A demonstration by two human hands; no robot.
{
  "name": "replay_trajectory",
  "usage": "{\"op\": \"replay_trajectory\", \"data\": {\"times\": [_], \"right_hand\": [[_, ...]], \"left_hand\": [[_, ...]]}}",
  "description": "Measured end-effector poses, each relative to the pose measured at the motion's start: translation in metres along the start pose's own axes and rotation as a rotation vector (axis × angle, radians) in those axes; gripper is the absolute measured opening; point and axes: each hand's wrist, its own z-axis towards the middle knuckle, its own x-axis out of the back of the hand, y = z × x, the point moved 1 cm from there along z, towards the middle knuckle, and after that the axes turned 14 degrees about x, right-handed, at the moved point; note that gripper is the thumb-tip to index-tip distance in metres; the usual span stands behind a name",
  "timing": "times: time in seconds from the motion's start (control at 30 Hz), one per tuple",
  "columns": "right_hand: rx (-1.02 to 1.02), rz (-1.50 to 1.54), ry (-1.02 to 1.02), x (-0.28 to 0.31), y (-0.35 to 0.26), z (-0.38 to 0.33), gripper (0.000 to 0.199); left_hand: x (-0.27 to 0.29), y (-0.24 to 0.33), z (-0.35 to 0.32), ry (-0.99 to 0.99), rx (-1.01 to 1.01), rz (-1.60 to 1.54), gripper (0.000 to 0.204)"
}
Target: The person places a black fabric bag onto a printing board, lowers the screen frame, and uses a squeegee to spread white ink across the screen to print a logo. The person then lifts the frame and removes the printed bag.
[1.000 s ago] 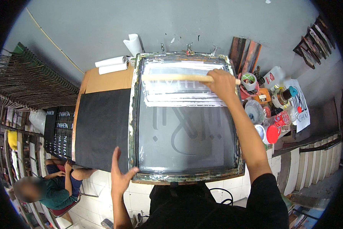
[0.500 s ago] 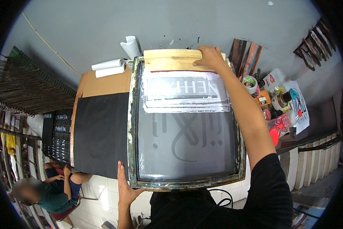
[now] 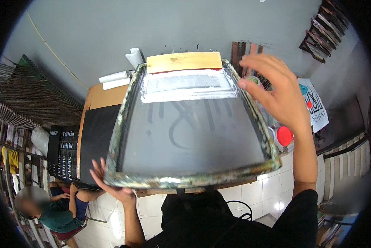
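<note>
A screen printing frame [image 3: 193, 180], its rim worn and paint-stained, is tilted with its near edge raised. A band of white ink [image 3: 189, 98] lies across the far part of its grey mesh, and faint dark lettering shows on the rest. At the far edge rests a squeegee [image 3: 183, 61] with a pale wooden handle; neither hand touches it. My left hand [image 3: 113, 184] supports the frame at its near left corner, fingers spread outside and palm under the rim. To the right of the frame, my right hand [image 3: 274, 84] is raised, empty, with fingers apart and slightly blurred.
A black sheet [image 3: 100, 142] lies on the board at left, with white paper rolls [image 3: 115, 78] behind. Printed black pieces [image 3: 63, 151] hang or lie farther left, near a seated person [image 3: 59, 211]. Jars, a red lid [image 3: 284, 136] and a printed sheet [image 3: 316, 105] stand right.
My right hand has let go of the squeegee and moved right. The frame's near edge has risen, with my left hand shifting left and up at its corner.
</note>
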Motion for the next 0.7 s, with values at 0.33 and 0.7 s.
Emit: {"op": "replay_trajectory", "data": {"times": [0.33,0.7], "right_hand": [[-0.058,-0.181,0.217,0.048,-0.005,0.028,0.047],[-0.355,-0.174,0.077,0.078,0.059,0.14,0.059]], "left_hand": [[-0.082,0.095,0.149,0.056,-0.111,-0.558,0.083],[-0.068,-0.14,0.088,-0.531,0.684,0.418,0.045]]}}
